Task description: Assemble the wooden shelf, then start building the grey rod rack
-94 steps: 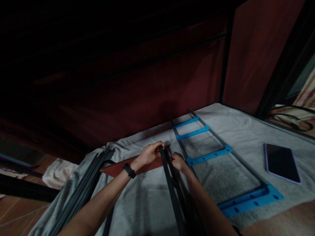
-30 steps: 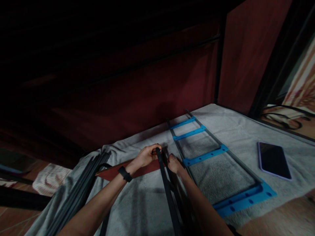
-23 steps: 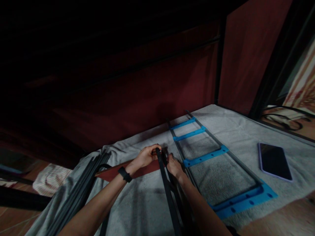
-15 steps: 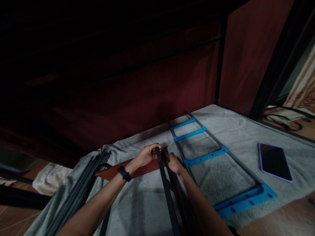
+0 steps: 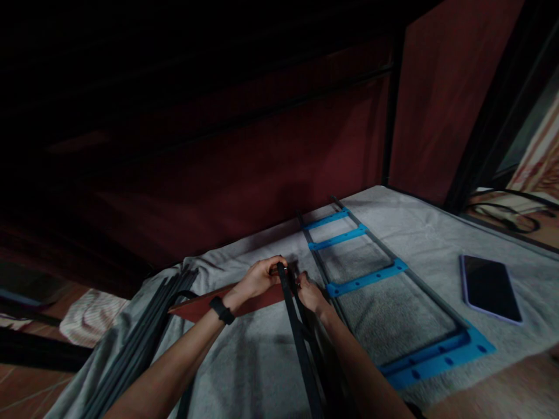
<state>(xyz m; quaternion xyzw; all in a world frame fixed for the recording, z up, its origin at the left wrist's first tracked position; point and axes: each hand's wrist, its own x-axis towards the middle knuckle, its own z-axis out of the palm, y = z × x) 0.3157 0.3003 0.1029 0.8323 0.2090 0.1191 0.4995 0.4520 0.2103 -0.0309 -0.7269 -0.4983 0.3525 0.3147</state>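
My left hand [image 5: 262, 276], with a black band on its wrist, curls its fingers round the upper end of a dark metal frame [image 5: 299, 343]. A small shiny spot shows by its fingertips, too small to name. Close on the other side, my right hand [image 5: 308, 291] is closed beside the same frame end, its fingers bent; what it pinches is hidden. The frame runs from the hands down toward me, with a short crossbar between its two bars. Behind the left hand and forearm, a reddish-brown board [image 5: 198, 306] reaches leftward from the frame.
A ladder-like assembly of grey tubes with blue connectors [image 5: 367, 279] lies right of my hands. Farther right rests a phone [image 5: 491, 288]. Several dark tubes [image 5: 135, 343] lie at left on the grey blanket [image 5: 244, 372]. A dark red wooden panel [image 5: 262, 169] stands behind.
Both hands stay at the frame's upper end with almost no visible movement. The view has shifted very slightly.
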